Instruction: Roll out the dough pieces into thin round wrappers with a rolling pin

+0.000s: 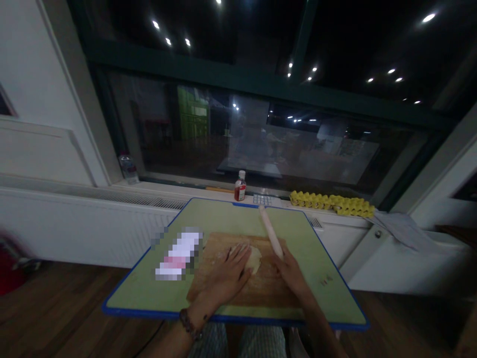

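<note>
A flat round of pale dough (255,259) lies on a wooden board (261,293). My left hand (231,271) rests on the left part of the dough, its fingers stretched out and covering some of it. In my right hand (286,266) is one end of a light rolling pin (271,231), gripped at the board's right side. The pin slants away from me, its far end near the back edge of the table, and it is off the dough. A bracelet circles my left wrist.
The board sits on a green table (219,216) with a blue rim. A blurred-out rectangular item (181,253) lies at its left. Behind, the windowsill holds a small bottle (240,188), yellow egg cartons (331,203), a clear bottle (128,168) and a cloth (398,228).
</note>
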Action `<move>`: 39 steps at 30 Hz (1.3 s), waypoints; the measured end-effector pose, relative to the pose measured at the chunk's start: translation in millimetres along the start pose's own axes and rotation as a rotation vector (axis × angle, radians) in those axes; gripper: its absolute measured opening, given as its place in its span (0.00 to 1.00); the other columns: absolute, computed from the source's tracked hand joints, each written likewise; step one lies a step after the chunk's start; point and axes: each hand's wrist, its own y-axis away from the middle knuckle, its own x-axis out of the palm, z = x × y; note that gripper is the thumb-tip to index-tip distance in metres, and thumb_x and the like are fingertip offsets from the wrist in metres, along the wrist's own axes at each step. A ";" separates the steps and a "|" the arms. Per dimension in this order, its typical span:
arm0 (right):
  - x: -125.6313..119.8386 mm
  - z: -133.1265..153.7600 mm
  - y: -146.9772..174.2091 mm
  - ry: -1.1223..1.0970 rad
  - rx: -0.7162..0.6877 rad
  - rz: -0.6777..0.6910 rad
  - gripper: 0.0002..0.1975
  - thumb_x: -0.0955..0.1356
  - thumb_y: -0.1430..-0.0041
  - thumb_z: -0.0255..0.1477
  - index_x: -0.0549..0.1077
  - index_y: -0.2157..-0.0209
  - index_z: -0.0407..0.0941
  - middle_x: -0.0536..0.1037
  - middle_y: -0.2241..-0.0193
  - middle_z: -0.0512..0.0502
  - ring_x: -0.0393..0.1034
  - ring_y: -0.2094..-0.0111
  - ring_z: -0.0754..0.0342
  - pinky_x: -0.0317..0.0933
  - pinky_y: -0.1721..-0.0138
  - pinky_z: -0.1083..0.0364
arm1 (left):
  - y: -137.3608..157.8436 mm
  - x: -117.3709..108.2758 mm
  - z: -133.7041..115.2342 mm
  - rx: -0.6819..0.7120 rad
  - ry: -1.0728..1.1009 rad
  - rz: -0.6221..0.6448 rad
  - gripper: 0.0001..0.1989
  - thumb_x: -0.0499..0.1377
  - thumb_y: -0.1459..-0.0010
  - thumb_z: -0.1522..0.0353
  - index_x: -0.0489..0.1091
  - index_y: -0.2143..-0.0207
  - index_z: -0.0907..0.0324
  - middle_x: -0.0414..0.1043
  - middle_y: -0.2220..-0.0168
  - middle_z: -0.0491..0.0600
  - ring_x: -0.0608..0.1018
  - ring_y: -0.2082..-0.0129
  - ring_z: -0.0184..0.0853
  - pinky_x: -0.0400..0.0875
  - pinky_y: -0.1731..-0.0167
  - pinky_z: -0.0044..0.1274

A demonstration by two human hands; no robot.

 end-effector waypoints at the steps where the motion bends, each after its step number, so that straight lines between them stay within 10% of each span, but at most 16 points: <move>1: 0.1 0.8 -8.5 0.083 -0.017 0.036 0.23 0.59 0.36 0.40 0.67 0.45 0.42 0.79 0.65 0.46 0.74 0.68 0.50 0.68 0.65 0.54 | 0.7 2.0 -2.8 -0.015 -0.012 -0.011 0.27 0.48 0.32 0.59 0.55 0.33 0.54 0.56 0.33 0.50 0.58 0.32 0.41 0.51 0.34 0.41; 6: 9.8 11.1 -46.7 0.425 -0.171 0.047 0.15 0.60 0.36 0.36 0.71 0.57 0.43 0.78 0.61 0.41 0.72 0.58 0.49 0.63 0.55 0.53 | 8.5 5.2 -8.8 0.010 -0.047 -0.115 0.25 0.50 0.32 0.61 0.59 0.36 0.57 0.60 0.34 0.52 0.61 0.34 0.41 0.55 0.35 0.39; 15: 30.6 15.9 -48.7 0.797 -0.184 0.073 0.18 0.58 0.32 0.38 0.70 0.49 0.45 0.81 0.63 0.42 0.76 0.60 0.47 0.60 0.56 0.53 | 17.8 1.6 -5.0 0.009 -0.105 -0.144 0.25 0.53 0.34 0.59 0.61 0.36 0.52 0.60 0.35 0.47 0.61 0.34 0.45 0.62 0.38 0.40; 39: 14.8 31.0 -21.0 0.578 -0.225 0.065 0.14 0.62 0.37 0.29 0.72 0.52 0.48 0.79 0.57 0.46 0.73 0.56 0.48 0.59 0.52 0.52 | 31.9 -11.0 -24.8 -0.067 0.061 -0.091 0.20 0.52 0.34 0.67 0.69 0.41 0.54 0.67 0.39 0.46 0.65 0.36 0.43 0.66 0.39 0.38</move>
